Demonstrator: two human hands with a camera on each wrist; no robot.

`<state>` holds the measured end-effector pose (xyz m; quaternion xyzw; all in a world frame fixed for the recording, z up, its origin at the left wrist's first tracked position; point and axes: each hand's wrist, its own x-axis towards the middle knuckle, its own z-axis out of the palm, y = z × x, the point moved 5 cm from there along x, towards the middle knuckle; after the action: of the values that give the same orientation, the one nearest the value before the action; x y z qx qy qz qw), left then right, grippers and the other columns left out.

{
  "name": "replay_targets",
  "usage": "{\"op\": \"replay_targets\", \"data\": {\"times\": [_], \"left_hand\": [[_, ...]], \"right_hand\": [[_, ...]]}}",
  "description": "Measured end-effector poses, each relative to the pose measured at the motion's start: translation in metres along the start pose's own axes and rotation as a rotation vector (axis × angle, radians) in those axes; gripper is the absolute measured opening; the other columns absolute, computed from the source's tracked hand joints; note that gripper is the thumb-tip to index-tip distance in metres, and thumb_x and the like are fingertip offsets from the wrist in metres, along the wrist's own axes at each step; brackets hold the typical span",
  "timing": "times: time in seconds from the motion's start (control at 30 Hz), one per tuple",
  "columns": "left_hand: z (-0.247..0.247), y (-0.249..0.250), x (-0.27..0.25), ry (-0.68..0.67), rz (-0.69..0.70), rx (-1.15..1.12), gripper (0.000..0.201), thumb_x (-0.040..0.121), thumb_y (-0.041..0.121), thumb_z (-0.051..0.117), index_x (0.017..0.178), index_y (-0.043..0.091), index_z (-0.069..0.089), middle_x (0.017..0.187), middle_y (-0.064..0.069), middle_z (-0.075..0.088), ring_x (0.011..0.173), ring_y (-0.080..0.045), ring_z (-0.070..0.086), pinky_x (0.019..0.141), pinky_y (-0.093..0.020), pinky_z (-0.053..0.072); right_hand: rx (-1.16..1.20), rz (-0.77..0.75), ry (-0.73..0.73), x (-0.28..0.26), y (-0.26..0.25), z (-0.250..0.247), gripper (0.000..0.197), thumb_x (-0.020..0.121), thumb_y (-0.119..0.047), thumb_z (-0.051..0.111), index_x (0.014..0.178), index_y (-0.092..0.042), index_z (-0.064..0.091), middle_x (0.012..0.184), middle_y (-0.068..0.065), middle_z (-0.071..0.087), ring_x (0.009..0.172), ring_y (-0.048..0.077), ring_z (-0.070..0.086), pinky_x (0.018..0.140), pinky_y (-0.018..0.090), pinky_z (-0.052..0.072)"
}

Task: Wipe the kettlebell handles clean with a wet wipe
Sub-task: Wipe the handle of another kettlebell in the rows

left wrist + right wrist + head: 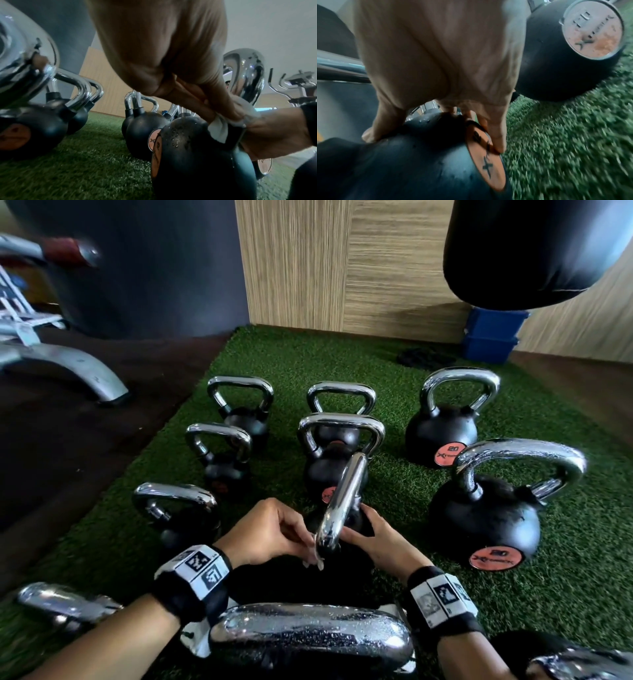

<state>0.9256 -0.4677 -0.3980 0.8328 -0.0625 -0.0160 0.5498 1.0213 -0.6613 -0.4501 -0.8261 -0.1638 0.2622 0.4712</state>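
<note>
Where the green artificial turf (pixel 394 378) meets a wood-grain wall (pixel 342 261) and dark flooring (pixel 68 440), black kettlebells with chrome handles stand in rows. At centre, the left hand (pixel 270 529) pinches a white wet wipe (pixel 313 558) against the near end of one kettlebell's chrome handle (pixel 339 501). The right hand (pixel 380 537) grips that kettlebell's black body (pixel 419 155), fingers curled over its orange end disc (pixel 485 159).

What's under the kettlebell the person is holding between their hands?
Green turf lies under the kettlebell, which the right hand steadies while the left hand holds a wipe at its handle. The spot beneath its base is hidden.
</note>
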Motion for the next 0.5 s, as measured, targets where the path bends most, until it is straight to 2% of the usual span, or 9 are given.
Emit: {"op": "replay_targets", "data": {"times": [0.07,0.13,0.23,0.27,0.3,0.33,0.4,0.5], "left_hand": [[-0.003,0.0,-0.001,-0.01,-0.01,-0.061,0.024,0.064,0.039,0.094,0.079,0.024,0.082,0.084,-0.006,0.081,0.081,-0.023,0.079,0.08,-0.033,0.062],[-0.015,0.007,0.002,0.034,0.016,-0.081,0.035,0.061,0.052,0.093,0.082,0.026,0.083,0.085,-0.005,0.081,0.079,-0.015,0.077,0.078,-0.025,0.06],[-0.044,0.025,0.011,0.2,0.08,-0.126,0.045,0.054,0.061,0.093,0.084,0.029,0.083,0.085,0.0,0.081,0.076,-0.003,0.072,0.07,-0.016,0.057],[-0.052,0.032,0.014,0.225,0.1,-0.147,0.046,0.053,0.06,0.094,0.085,0.029,0.082,0.085,0.0,0.08,0.077,-0.002,0.072,0.07,-0.016,0.057],[-0.058,0.041,0.019,0.233,0.125,-0.154,0.045,0.055,0.058,0.094,0.086,0.029,0.082,0.086,0.0,0.08,0.078,-0.002,0.072,0.071,-0.015,0.057],[-0.062,0.049,0.022,0.236,0.148,-0.153,0.044,0.056,0.056,0.094,0.087,0.028,0.081,0.086,0.0,0.08,0.079,-0.002,0.072,0.072,-0.015,0.057],[-0.064,0.067,0.029,0.247,0.182,-0.147,0.043,0.058,0.052,0.095,0.088,0.026,0.08,0.087,0.0,0.079,0.08,-0.004,0.071,0.073,-0.014,0.055],[-0.059,0.089,0.036,0.247,0.219,-0.137,0.035,0.062,0.044,0.092,0.091,0.026,0.082,0.092,0.0,0.08,0.084,-0.008,0.074,0.078,-0.017,0.057]], "right_hand": [[-0.205,-0.011,0.015,-0.005,-0.013,-0.009,0.083,0.076,-0.063,0.074,0.147,-0.03,0.046,0.137,-0.004,0.059,0.125,0.015,0.057,0.107,0.032,0.044],[-0.4,-0.106,0.156,-0.013,-0.034,-0.027,0.055,0.082,-0.054,0.075,0.13,-0.03,0.063,0.123,-0.006,0.069,0.11,0.012,0.063,0.09,0.024,0.045],[-0.286,-0.316,0.527,-0.038,-0.073,-0.061,0.018,0.081,-0.035,0.082,0.099,-0.031,0.078,0.094,-0.012,0.077,0.079,-0.003,0.066,0.073,0.014,0.05],[-0.209,-0.401,0.587,-0.047,-0.086,-0.069,0.013,0.079,-0.031,0.083,0.092,-0.032,0.08,0.087,-0.015,0.077,0.074,-0.006,0.066,0.071,0.01,0.05],[-0.135,-0.47,0.573,-0.052,-0.099,-0.073,0.013,0.078,-0.03,0.085,0.09,-0.033,0.081,0.085,-0.016,0.077,0.073,-0.006,0.067,0.071,0.008,0.05],[-0.07,-0.52,0.494,-0.057,-0.111,-0.073,0.016,0.078,-0.03,0.085,0.093,-0.034,0.082,0.085,-0.016,0.077,0.073,-0.004,0.068,0.072,0.011,0.052],[0.014,-0.576,0.297,-0.063,-0.133,-0.066,0.025,0.077,-0.034,0.085,0.101,-0.033,0.081,0.09,-0.014,0.078,0.075,0.006,0.072,0.076,0.027,0.059],[0.063,-0.622,0.245,-0.064,-0.147,-0.059,0.035,0.073,-0.035,0.087,0.107,-0.026,0.08,0.094,-0.01,0.079,0.079,0.013,0.076,0.08,0.038,0.062]]}}
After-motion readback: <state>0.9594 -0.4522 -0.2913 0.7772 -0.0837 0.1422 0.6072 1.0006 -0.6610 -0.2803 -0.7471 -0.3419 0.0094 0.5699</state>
